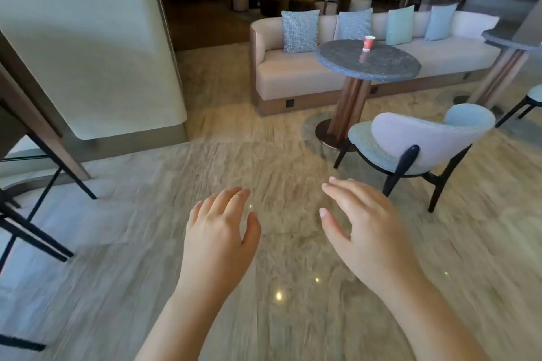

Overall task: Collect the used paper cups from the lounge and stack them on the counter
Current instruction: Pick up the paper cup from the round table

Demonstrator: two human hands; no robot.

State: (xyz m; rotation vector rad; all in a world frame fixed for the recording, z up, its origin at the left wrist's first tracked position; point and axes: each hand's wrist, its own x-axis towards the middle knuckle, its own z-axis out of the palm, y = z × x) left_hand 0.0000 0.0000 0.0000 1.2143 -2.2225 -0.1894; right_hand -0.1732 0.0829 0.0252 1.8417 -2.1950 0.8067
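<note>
Head view.

Left hand [218,231]: held out over the floor [146,243], palm down, fingers relaxed and slightly spread. Holds nothing.

Right hand [366,231]: same posture, palm down, fingers loosely extended, thumb apart from the rest. Holds nothing. The two hands are side by side and not touching.

Cup [369,43]: one, red with a pale rim, upright. It stands on the round grey table [390,70], on the far half of the top, toward the sofa side. A faint reflection of it shows on the top. The cup is well apart from both hands, ahead and to the right of them.

Table: stone-look top on a wooden pedestal with a round base on the floor.

Sofa [293,76]: long, pale, runs behind the table. Four cushions [300,31] stand against its back, two checked blue-white and two plain light blue.

Chair [416,143]: light upholstery, dark legs, on the near side of the table with its back toward the camera. It is between the right hand and the table.

Second table [511,38]: at the right edge, partly cut off, similar grey top.

Black legs [35,228] of some furniture at the left edge; what they carry is out of view.

Background: dim seating area, details too dark to tell.
</note>
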